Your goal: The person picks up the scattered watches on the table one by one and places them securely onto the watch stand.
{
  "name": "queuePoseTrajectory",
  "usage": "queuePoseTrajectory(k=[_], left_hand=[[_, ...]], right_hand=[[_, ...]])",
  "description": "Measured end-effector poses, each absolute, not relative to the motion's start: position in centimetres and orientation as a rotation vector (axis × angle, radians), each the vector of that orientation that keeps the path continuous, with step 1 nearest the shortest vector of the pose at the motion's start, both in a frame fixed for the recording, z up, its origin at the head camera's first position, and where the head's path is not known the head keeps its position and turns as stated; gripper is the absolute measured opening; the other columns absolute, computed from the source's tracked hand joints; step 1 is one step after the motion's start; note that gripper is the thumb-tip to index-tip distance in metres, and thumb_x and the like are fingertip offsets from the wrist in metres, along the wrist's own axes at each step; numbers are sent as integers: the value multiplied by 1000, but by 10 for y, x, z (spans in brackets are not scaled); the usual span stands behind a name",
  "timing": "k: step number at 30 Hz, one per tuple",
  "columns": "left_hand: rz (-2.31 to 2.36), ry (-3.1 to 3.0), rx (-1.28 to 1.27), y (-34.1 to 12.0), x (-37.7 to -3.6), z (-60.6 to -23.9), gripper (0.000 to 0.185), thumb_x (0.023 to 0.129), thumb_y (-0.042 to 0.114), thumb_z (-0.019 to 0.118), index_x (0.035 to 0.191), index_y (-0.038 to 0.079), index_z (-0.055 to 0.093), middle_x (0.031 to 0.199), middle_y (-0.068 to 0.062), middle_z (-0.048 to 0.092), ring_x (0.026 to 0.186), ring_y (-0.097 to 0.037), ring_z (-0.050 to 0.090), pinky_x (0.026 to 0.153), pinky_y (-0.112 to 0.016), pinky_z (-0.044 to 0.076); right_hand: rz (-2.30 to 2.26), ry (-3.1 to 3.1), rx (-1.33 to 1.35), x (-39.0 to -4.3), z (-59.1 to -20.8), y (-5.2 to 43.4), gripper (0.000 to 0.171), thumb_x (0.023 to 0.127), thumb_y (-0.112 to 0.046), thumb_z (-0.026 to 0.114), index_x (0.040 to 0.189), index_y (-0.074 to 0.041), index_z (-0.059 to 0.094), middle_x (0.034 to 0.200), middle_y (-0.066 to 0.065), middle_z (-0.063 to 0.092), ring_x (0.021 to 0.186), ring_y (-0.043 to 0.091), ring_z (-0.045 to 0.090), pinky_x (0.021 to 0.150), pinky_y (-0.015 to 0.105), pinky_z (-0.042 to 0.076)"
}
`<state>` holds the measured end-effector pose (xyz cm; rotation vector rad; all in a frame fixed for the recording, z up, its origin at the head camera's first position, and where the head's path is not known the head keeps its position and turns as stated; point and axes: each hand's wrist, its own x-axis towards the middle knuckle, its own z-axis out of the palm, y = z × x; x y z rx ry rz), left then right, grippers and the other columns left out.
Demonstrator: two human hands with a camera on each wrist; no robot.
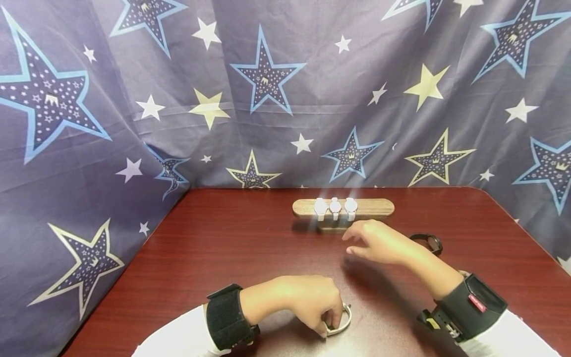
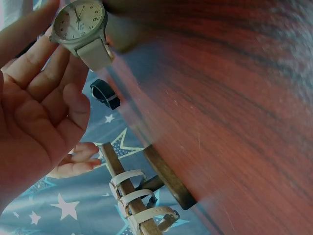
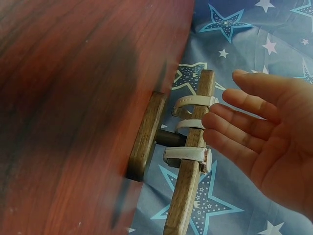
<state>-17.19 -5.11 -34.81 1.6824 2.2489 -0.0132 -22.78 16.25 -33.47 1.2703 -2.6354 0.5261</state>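
From where I stand, the person's left arm reaches in from the near side, forearm slanting inward, a white sleeve [image 1: 174,334] and a black wrist strap [image 1: 228,317] behind the hand. The left hand [image 1: 310,300] is bent over at the wrist, knuckles up, fingers pointing down toward the desk [image 1: 214,243]. Those fingers pinch a pale-strapped watch [image 2: 79,20], its round dial facing the left wrist camera and its band making a loop beside the fingertips. The watch is low over the near part of the desk, in front of the person; I can't tell whether it touches the wood.

The right arm stretches farther, angling in across the desk, with a second black strap [image 1: 475,307] round its wrist. The right hand [image 1: 374,241] hangs in the air, palm turned inward, fingers relaxed and gently bent, thumb a little apart from them. Its fingertips are just in front of a wooden stand [image 1: 381,207], whose bar carries three light-banded watches [image 1: 335,206] side by side. Beyond the right forearm, a black watch [image 1: 433,244] lies on the desk. A star-printed cloth [image 1: 312,94] hangs behind everything.
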Motion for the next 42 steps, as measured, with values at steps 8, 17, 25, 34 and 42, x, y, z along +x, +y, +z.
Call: queuePoseTrajectory(k=[8,17,25,34,42], left_hand=[[90,2269,1721,-52,-176,-348,9,75,17,79,82,21,75,64,23,57,58,16,45,59,-4,40],[517,2198,1689,-58,-192,-346,8,80,9,75,87,13,76,71,16,64,63,16,50,63,-6,46],[1189,2139,1274,-65,-208,-338,9,83,5,75,91,0,75,77,4,72,68,1,63,64,-22,55],[1910,1895,661,-70,-221,-336,21,86,-3,68,103,-15,66,83,-5,71,72,-13,66,69,-31,58],[2064,1779,628,-65,-223,-334,18,90,-3,63,104,-15,64,83,-4,71,73,-12,66,70,-30,57]], right_hand=[[534,-2646,1265,-226,-335,162,18,85,-13,72,101,-5,71,99,3,70,90,19,65,79,38,53],[580,-2640,1274,-223,-334,161,17,86,-12,72,102,-5,71,99,2,70,87,17,65,75,34,53],[698,-2565,1310,-221,-330,160,16,87,-6,69,102,-5,72,99,1,70,92,15,65,79,36,54],[1179,-2487,1337,-219,-325,159,33,84,5,67,114,-8,68,103,-3,71,97,11,66,86,34,54],[1287,-2363,1342,-217,-323,157,24,88,-4,70,112,-8,70,93,-4,71,83,13,67,73,27,55]])
